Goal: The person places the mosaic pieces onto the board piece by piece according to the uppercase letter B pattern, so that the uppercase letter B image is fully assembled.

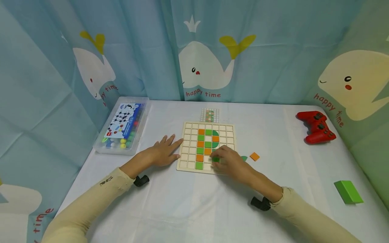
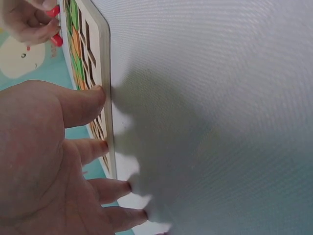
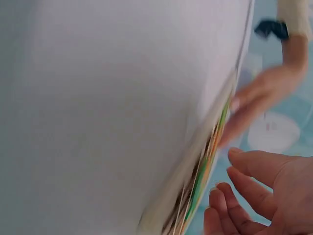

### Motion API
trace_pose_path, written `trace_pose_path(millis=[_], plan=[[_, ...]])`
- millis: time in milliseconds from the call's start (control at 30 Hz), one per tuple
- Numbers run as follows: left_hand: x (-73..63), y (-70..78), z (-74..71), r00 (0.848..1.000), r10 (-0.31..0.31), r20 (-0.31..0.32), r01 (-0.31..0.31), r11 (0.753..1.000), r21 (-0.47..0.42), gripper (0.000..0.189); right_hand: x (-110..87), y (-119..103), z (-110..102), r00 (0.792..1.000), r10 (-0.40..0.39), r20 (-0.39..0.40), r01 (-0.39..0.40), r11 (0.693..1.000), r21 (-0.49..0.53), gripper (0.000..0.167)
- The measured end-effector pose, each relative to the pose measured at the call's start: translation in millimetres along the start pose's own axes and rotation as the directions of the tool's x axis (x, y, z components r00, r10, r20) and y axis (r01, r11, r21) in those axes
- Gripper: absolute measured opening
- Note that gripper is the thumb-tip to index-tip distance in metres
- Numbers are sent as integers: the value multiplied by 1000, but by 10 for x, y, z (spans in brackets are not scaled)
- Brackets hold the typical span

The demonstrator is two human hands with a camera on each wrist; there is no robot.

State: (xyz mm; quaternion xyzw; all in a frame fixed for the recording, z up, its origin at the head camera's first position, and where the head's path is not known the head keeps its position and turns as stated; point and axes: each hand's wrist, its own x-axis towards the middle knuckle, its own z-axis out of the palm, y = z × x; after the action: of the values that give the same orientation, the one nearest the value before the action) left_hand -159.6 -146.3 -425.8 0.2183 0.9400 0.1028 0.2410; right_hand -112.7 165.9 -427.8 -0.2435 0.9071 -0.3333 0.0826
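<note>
A square wooden grid board (image 1: 186, 166) lies flat, with orange squares (image 1: 199, 158), light green squares (image 1: 199, 165) and dark green rounded pieces (image 1: 215, 144) set in its cells. My left hand (image 1: 164, 152) rests at the board's left side with fingers spread; in the left wrist view its thumb (image 2: 85, 105) touches the rim. Over the lower right of the board is my right hand (image 1: 232, 165), fingers loosely bent close to a green piece (image 1: 215, 159). The right wrist view shows nothing between those fingers. A dark green piece (image 1: 244, 158) and an orange square (image 1: 254, 156) lie right of the board.
Behind the board lies a small printed pattern card (image 1: 203, 115). At the back left stands a clear plastic case (image 1: 143, 130) of coloured parts. A red game controller (image 1: 317, 128) and a green block (image 1: 348, 191) are at the right. Curtains border the table.
</note>
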Motion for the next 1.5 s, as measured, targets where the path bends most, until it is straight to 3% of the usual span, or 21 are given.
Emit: trace_pose_path(millis=[167,300,467,600,733,1033,1500], plan=[[-7,1,2,1000,-2,5,2,1000,9,71,-182,276,-339,991,84,-104,-87,996,-26,31],[-13,1,-2,1000,-4,8,4,1000,12,71,-358,513,-539,968,185,-168,-189,982,-11,37],[-27,-4,-11,1000,-5,5,5,1000,6,71,-529,759,-638,928,337,-160,-335,941,41,50],[-27,-7,-11,1000,0,3,0,1000,9,71,-594,854,-618,907,400,-133,-396,917,51,58],[-21,-6,-9,1000,-2,1,2,1000,8,71,-596,879,-579,906,401,-132,-397,916,54,57],[-9,-29,10,1000,6,-4,-6,1000,13,72,-583,872,-556,926,342,-161,-346,938,3,33],[-1,7,5,1000,7,-5,-7,1000,20,71,-605,846,-617,933,324,-155,-335,941,-52,32]])
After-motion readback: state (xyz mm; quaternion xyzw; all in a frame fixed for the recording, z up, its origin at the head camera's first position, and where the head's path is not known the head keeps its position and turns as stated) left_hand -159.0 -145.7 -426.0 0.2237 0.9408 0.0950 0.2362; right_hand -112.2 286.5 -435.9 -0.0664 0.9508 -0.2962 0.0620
